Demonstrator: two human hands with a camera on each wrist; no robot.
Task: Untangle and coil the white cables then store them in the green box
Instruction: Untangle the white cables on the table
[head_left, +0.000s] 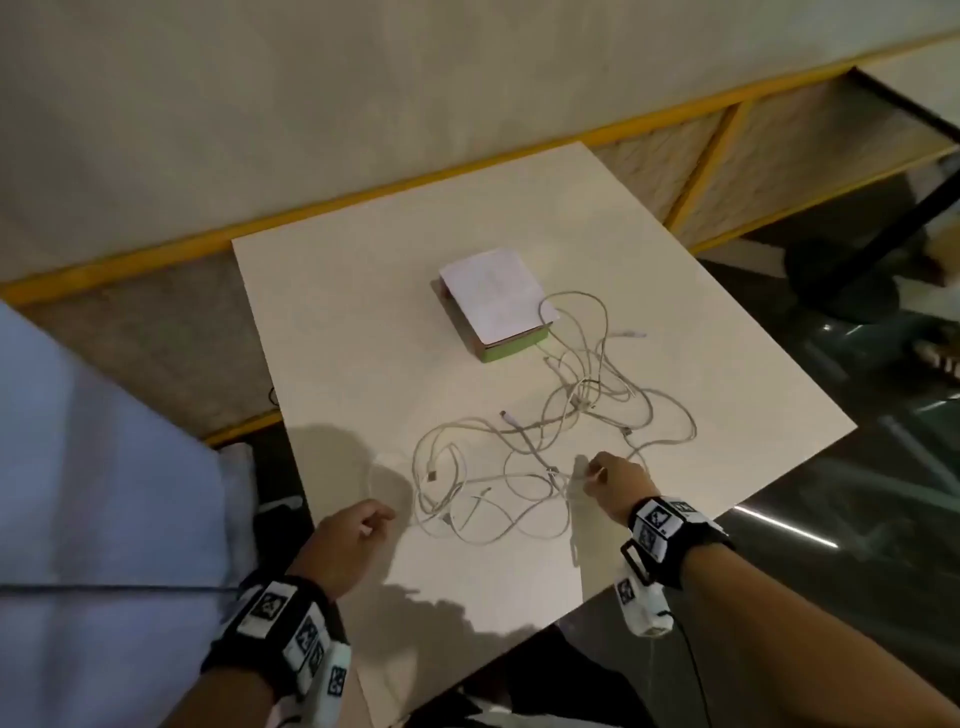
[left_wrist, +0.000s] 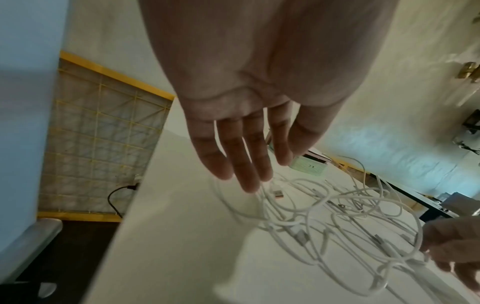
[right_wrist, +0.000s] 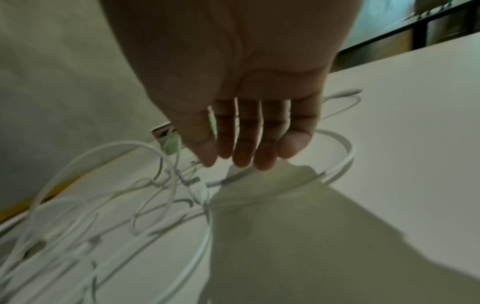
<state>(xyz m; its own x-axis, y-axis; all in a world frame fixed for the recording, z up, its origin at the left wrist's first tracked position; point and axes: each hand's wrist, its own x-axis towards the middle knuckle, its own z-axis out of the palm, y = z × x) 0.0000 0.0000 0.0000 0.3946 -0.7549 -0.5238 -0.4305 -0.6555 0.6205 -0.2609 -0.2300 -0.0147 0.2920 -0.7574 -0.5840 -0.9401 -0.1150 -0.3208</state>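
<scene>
At seven o'clock on the table (head_left: 363, 322), the left hand (head_left: 347, 540) hovers just beside the tangle, its fingers (left_wrist: 241, 164) straight, slightly apart and holding nothing. Sprawling from the centre toward four o'clock, the white cables (head_left: 550, 457) lie in loose, overlapping loops with several plugs showing among them. Toward twelve o'clock from the tangle sits the green box (head_left: 496, 304), lid closed, with one cable loop lying over its near corner. At five o'clock, the right hand (head_left: 615, 483) reaches into the edge of the tangle; whether its fingers (right_wrist: 265, 148), held close together, pinch a strand I cannot tell.
</scene>
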